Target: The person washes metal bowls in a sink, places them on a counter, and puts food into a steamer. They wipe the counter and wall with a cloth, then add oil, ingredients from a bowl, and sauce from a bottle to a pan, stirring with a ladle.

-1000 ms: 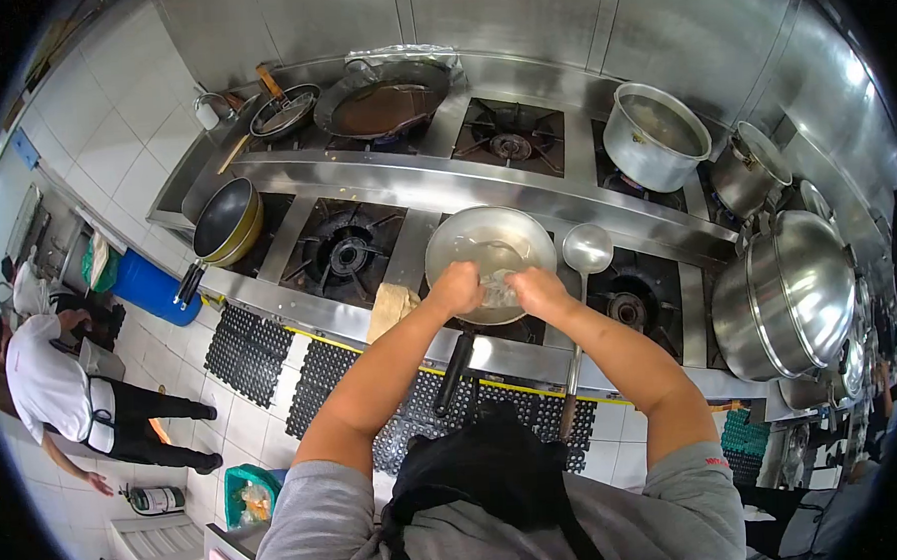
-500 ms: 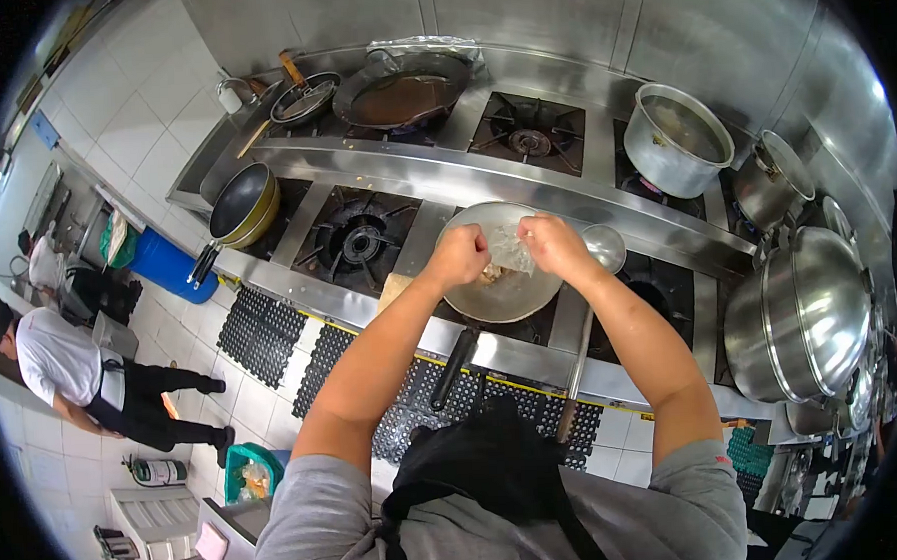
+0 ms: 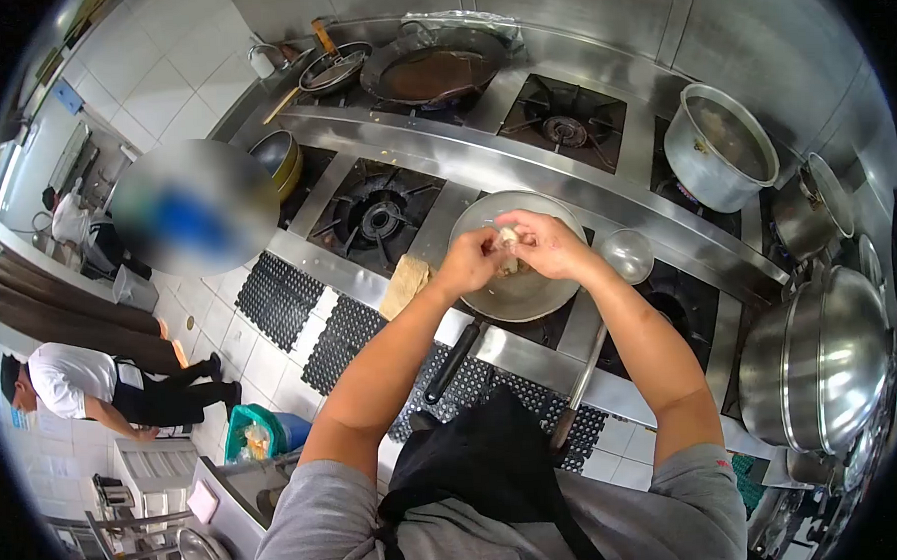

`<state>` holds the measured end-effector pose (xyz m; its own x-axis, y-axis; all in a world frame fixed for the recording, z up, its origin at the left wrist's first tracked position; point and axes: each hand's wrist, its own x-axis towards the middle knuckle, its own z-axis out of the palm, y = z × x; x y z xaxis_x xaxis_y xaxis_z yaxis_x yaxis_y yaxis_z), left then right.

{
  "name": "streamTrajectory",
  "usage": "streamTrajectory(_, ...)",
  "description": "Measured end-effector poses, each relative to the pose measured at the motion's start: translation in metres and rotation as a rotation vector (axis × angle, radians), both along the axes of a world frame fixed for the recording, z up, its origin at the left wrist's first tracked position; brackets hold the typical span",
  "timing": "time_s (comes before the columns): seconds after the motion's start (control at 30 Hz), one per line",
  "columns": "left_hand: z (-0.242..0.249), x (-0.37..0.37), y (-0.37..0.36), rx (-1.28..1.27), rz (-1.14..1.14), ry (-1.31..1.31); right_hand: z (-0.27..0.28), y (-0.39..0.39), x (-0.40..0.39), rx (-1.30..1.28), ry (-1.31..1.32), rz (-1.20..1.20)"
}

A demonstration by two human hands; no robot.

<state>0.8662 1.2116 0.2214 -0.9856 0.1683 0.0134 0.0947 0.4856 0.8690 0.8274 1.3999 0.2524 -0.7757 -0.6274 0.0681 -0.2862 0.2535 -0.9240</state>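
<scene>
Both hands are above a frying pan [image 3: 525, 305] with a black handle that sits on the front burner. My left hand [image 3: 471, 260] is closed, its fingertips pinching a pale, bunched-up plastic bag [image 3: 508, 236]. From the other side, my right hand [image 3: 552, 247] grips the same bag, fingers curled. Some light brown food lies in the pan below, mostly hidden by the hands. A long-handled ladle [image 3: 628, 256] rests to the right of the pan. Left of the pan, a folded tan cloth [image 3: 406, 285] lies on the stove's front edge.
A wide dark pan [image 3: 437, 72] of brown liquid and a tall pot [image 3: 710, 183] stand on the back burners. Large metal steamer pots [image 3: 817, 359] are stacked at right. A co-worker [image 3: 83, 381] bends at far left; a green-lined bin [image 3: 250, 436] stands behind.
The clear plastic bag, stretched between my hands before, is now bunched up. My hands have come together over the pan. The view has turned slightly, and the co-worker's arm reaches lower.
</scene>
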Motion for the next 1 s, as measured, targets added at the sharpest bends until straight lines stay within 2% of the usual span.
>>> streamTrajectory(0.03, -0.001, -0.001, -0.006, 0.002, 0.007, -0.007, 0.018, 0.004, 0.009, 0.030, 0.048, -0.032)
streamTrajectory(0.1, 0.002, 0.006, -0.030, 0.319, 0.218, -0.191, 0.034, 0.010, 0.022, 0.069, 0.088, -0.055)
streamTrajectory(0.17, -0.008, 0.021, -0.072, 0.824, 0.355, -0.242, 0.035, 0.026, 0.031, -0.192, 0.068, -0.081)
streamTrajectory(0.3, -0.033, 0.098, -0.194, 1.241, 0.555, -0.194, 0.044, 0.036, 0.105, -0.177, -0.318, 0.034)
streamTrajectory(0.37, -0.064, 0.158, -0.258, 1.281, 0.717, -0.208, 0.023, 0.023, 0.146, -0.130, -0.437, 0.129)
streamTrajectory(0.43, -0.123, 0.223, -0.318, 1.204, 0.827, -0.232, 0.005, -0.006, 0.191, -0.089, -0.559, 0.160)
streamTrajectory(0.47, -0.167, 0.259, -0.353, 1.253, 0.812, -0.237, -0.002, -0.025, 0.210, -0.077, -0.596, 0.184)
streamTrajectory(0.5, -0.168, 0.293, -0.359, 1.196, 1.025, -0.263, -0.003, -0.043, 0.228, -0.058, -0.636, 0.208)
streamTrajectory(0.53, -0.179, 0.325, -0.375, 1.214, 1.061, -0.314, 0.000, -0.064, 0.244, -0.015, -0.662, 0.236)
streamTrajectory(0.57, -0.209, 0.356, -0.397, 1.277, 1.107, -0.298, 0.002, -0.086, 0.256, 0.030, -0.680, 0.245)
streamTrajectory(0.6, -0.195, 0.380, -0.403, 1.317, 1.190, -0.297, 0.000, -0.108, 0.266, 0.056, -0.684, 0.315)
streamTrajectory(0.67, -0.198, 0.418, -0.435, 1.209, 1.294, -0.328, 0.002, -0.146, 0.279, 0.042, -0.726, 0.304)
streamTrajectory(0.8, -0.217, 0.482, -0.516, 1.061, 1.443, -0.312, 0.013, -0.211, 0.303, 0.190, -0.623, 0.362)
streamTrajectory(0.93, -0.239, 0.539, -0.617, 0.835, 1.657, -0.115, 0.022, -0.250, 0.322, 0.197, -0.630, 0.337)
streamTrajectory(0.97, -0.234, 0.552, -0.631, 0.961, 1.662, 0.016, 0.021, -0.255, 0.327, 0.208, -0.627, 0.343)
streamTrajectory(1.0, -0.215, 0.560, -0.636, 0.961, 1.736, -0.111, 0.018, -0.257, 0.332, 0.232, -0.620, 0.348)
